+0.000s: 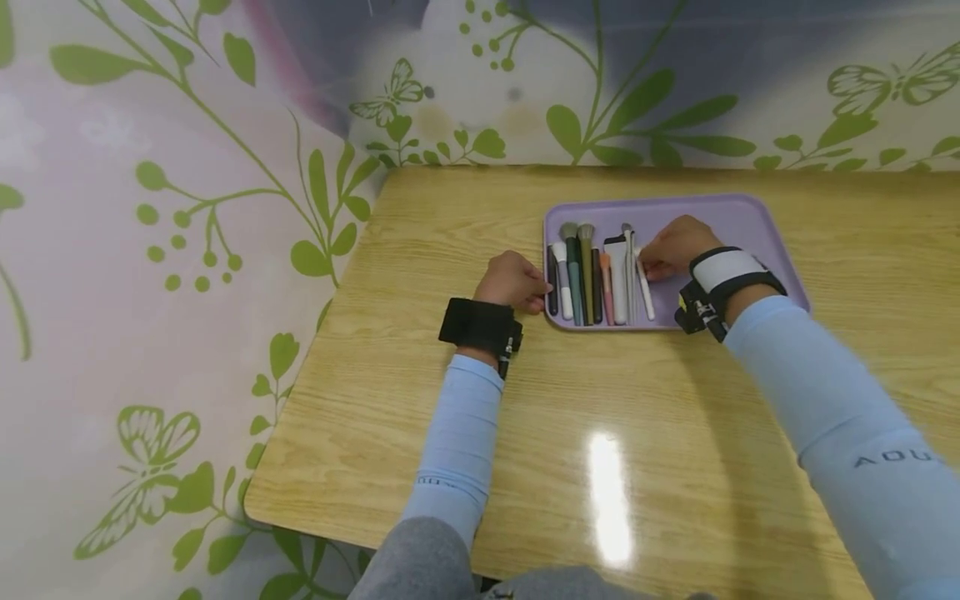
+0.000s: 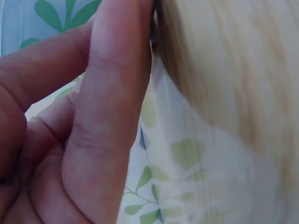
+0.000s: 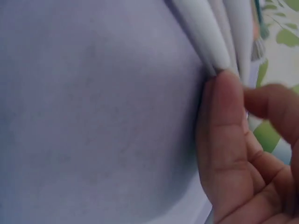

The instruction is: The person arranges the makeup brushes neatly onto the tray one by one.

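A row of makeup brushes (image 1: 587,275) lies side by side in the left half of a purple tray (image 1: 742,200), with dark, green, pink and white handles. At the right end of the row, my right hand (image 1: 678,246) pinches a slim white makeup brush (image 1: 646,292) near its upper end. In the right wrist view its fingertips sit right at the tip of the white brush (image 3: 205,32). My left hand (image 1: 513,282) grips the tray's left rim with thumb and fingers, beside a black-handled brush (image 1: 552,279).
The tray stands on a wood-grain table (image 1: 420,392) near the back wall. A wall (image 1: 187,292) with printed green leaves and butterflies borders the table on the left and behind. The tray's bare right half extends past the right hand.
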`<state>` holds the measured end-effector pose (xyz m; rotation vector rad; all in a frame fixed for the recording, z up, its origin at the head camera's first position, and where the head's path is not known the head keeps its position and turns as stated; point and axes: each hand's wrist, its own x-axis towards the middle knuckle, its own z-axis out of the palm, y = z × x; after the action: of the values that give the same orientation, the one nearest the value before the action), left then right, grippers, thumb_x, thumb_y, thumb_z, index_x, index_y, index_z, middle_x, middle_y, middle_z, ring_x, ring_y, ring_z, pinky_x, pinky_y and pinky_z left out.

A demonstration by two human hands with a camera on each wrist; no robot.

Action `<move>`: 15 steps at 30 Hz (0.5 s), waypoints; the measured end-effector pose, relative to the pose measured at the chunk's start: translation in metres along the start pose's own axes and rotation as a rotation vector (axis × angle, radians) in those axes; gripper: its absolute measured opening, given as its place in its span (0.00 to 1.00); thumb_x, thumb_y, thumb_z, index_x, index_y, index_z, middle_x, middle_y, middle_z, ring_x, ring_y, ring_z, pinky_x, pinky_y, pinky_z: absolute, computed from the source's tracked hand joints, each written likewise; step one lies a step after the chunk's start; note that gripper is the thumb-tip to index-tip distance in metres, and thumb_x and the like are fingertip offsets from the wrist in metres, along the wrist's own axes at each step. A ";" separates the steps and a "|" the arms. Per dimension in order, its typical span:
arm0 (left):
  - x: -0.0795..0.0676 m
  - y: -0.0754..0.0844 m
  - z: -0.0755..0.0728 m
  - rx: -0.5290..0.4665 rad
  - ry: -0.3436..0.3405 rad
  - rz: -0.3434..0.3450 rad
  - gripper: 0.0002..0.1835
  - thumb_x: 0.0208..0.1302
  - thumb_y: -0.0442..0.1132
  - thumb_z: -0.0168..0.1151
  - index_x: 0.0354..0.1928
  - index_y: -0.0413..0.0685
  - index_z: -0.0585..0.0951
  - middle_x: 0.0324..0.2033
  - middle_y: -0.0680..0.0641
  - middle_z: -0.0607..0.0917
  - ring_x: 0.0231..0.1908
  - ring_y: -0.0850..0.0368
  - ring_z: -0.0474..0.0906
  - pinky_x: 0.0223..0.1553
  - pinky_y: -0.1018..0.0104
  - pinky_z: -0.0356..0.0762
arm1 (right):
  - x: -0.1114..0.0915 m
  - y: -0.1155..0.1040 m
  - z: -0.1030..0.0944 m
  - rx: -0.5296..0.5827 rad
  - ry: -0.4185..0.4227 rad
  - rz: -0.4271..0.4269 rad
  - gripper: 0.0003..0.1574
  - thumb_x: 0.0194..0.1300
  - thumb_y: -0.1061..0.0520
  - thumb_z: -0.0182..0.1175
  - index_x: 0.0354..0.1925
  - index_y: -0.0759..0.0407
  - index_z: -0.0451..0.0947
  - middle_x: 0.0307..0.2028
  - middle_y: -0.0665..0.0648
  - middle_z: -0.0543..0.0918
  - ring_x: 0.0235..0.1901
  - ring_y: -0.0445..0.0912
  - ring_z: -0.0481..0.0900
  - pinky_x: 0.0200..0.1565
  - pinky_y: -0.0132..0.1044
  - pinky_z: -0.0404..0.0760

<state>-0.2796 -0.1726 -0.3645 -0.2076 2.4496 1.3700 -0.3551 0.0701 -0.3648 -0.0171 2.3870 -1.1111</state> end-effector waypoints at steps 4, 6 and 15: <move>0.001 0.000 0.001 -0.004 -0.003 -0.006 0.08 0.50 0.34 0.61 0.33 0.39 0.80 0.22 0.42 0.82 0.17 0.58 0.78 0.23 0.69 0.79 | -0.001 -0.003 0.004 -0.054 0.044 0.012 0.13 0.50 0.59 0.54 0.31 0.70 0.74 0.09 0.50 0.77 0.13 0.42 0.78 0.22 0.32 0.79; 0.001 -0.001 0.003 0.002 -0.001 -0.007 0.08 0.50 0.34 0.61 0.33 0.39 0.80 0.22 0.42 0.82 0.17 0.58 0.78 0.23 0.69 0.79 | -0.005 -0.005 0.005 -0.041 0.034 0.013 0.12 0.51 0.60 0.54 0.31 0.71 0.73 0.09 0.51 0.77 0.13 0.43 0.78 0.23 0.34 0.80; 0.004 -0.002 0.008 0.016 0.000 -0.012 0.07 0.50 0.34 0.61 0.32 0.40 0.80 0.20 0.43 0.82 0.17 0.58 0.78 0.22 0.70 0.79 | -0.056 0.006 -0.023 -0.384 0.113 -0.164 0.18 0.53 0.53 0.54 0.30 0.70 0.76 0.14 0.51 0.79 0.16 0.42 0.79 0.27 0.35 0.76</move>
<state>-0.2811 -0.1669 -0.3708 -0.2174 2.4548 1.3447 -0.3155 0.1030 -0.3327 -0.2921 2.7064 -0.7203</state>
